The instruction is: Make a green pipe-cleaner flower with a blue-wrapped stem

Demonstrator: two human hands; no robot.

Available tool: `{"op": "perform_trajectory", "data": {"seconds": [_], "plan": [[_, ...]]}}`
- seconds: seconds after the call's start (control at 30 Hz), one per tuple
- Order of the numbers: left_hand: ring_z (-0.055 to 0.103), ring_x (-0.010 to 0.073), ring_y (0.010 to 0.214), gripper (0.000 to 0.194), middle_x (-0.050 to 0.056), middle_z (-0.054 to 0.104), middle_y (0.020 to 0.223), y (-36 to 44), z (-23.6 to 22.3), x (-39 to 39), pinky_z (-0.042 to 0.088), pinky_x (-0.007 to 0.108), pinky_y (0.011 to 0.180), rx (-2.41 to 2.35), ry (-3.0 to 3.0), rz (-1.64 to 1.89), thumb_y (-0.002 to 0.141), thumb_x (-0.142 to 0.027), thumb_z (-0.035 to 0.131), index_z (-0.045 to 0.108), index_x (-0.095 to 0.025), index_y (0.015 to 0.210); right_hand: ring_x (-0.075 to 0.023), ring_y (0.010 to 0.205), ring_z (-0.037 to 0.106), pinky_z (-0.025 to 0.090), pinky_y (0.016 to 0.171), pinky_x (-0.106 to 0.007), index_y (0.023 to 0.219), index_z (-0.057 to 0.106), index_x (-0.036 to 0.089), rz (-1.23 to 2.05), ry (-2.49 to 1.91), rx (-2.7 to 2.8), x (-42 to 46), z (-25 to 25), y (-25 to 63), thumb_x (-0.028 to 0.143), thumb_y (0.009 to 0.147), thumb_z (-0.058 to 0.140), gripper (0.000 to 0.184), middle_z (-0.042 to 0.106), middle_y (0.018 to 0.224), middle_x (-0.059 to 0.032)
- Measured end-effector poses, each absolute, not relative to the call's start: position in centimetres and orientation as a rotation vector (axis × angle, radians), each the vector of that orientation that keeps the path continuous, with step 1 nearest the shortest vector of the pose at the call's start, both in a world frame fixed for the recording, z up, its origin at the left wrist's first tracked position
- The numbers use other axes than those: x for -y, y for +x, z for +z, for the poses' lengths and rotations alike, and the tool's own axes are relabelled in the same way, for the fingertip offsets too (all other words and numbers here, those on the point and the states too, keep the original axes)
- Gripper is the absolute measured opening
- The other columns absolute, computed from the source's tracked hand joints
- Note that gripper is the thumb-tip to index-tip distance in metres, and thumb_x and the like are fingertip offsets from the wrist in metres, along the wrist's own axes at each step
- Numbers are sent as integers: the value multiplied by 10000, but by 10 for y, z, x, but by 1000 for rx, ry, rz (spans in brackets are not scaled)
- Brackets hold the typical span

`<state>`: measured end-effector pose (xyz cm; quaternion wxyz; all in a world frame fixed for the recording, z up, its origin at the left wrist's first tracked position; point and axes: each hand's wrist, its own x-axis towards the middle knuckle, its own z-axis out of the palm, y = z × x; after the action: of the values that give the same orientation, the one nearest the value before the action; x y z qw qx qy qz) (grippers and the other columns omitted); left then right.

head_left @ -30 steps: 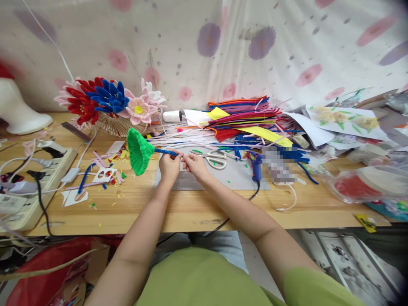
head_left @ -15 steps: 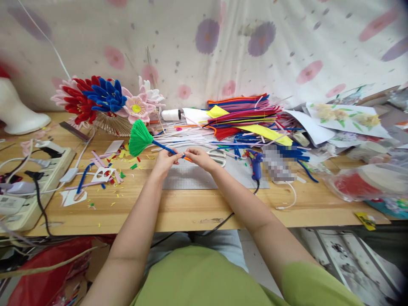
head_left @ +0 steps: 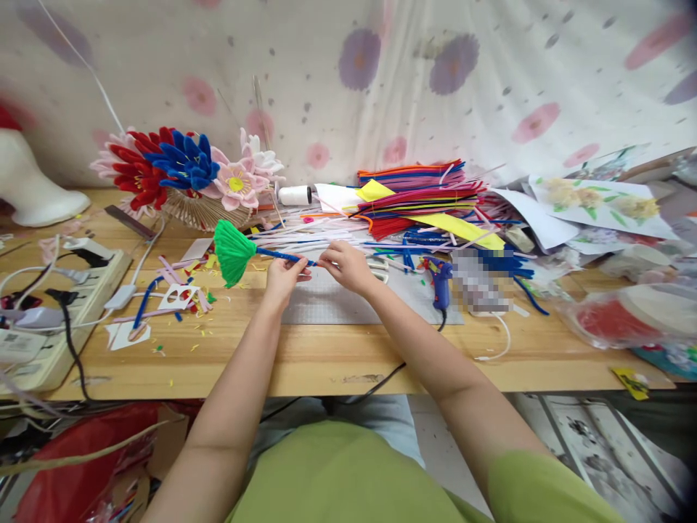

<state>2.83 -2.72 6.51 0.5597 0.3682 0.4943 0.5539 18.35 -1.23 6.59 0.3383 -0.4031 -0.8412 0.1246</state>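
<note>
My left hand (head_left: 284, 277) pinches the blue stem (head_left: 279, 255) of a green pipe-cleaner flower (head_left: 231, 251), which points left just above the wooden table (head_left: 327, 356). My right hand (head_left: 346, 264) is closed on the stem's right end, close beside the left hand. Both hands hover over a grey mat (head_left: 337, 301). What my right fingers hold besides the stem is too small to make out.
A heap of coloured pipe cleaners (head_left: 419, 200) lies behind the hands. A blue glue gun (head_left: 440, 280) and scissors (head_left: 380, 265) rest on the mat. Finished flowers (head_left: 179, 171) stand at back left, a power strip (head_left: 59, 305) at left, and papers (head_left: 588, 203) at right.
The green flower has tilted and turned, its head now narrower and further left. Both hands shifted slightly up and away from me, still pinching the stem.
</note>
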Motion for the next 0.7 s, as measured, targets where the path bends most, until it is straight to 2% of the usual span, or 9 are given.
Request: {"op": "perform_trajectory", "data": {"seconds": [0.1,0.23,0.5,0.6,0.7], "plan": [[531,77,465,273,7,596,579,37,62,24,463,212,451,-1212,825,1436,547,-266,726,571,-105,704,-159,782,449,311,672,-286,745,588,175,-225,-1057,2281,22,68,181,267,889,377,272,566,786,-61],[525,79,459,303,5,591,560,50,57,25,448,206,433,-1229,773,1574,518,-314,736,593,-101,678,-153,713,440,308,656,-283,720,590,182,-549,-1044,2197,29,58,176,229,895,369,286,556,705,-39],[531,73,474,292,30,631,622,64,60,28,398,184,425,-1238,640,1659,536,-324,721,614,-101,692,-162,710,438,327,672,-287,730,592,186,-575,-1081,2038,29,40,173,229,877,411,237,559,718,-41],[530,79,473,250,28,631,617,64,58,27,333,179,391,-1305,714,1681,569,-320,701,601,-112,666,-166,718,440,330,667,-288,717,587,183,-518,-1091,2063,31,37,168,223,879,397,252,547,707,-47],[535,87,473,222,23,618,585,59,51,28,339,191,411,-1398,882,1678,620,-328,666,583,-124,635,-172,734,443,331,665,-293,720,581,180,-438,-1107,2101,33,38,165,228,884,381,263,546,726,-57]]}}
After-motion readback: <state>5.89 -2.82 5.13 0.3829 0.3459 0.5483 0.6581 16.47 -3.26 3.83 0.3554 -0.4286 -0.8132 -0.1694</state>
